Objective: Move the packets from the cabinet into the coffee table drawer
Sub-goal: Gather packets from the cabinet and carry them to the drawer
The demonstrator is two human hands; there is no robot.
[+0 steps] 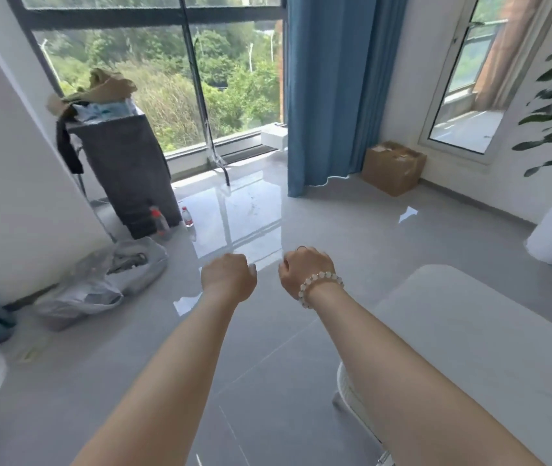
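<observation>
Above the grey floor, your left hand and right hand reach forward side by side, apart, backs up. Each hand has its fingers curled under into a fist, and nothing shows in either. A bead bracelet circles your right wrist. The table lies at lower right, beside your right forearm. Where the packets lie cannot be told.

Left hand and right hand hide their palms.
</observation>
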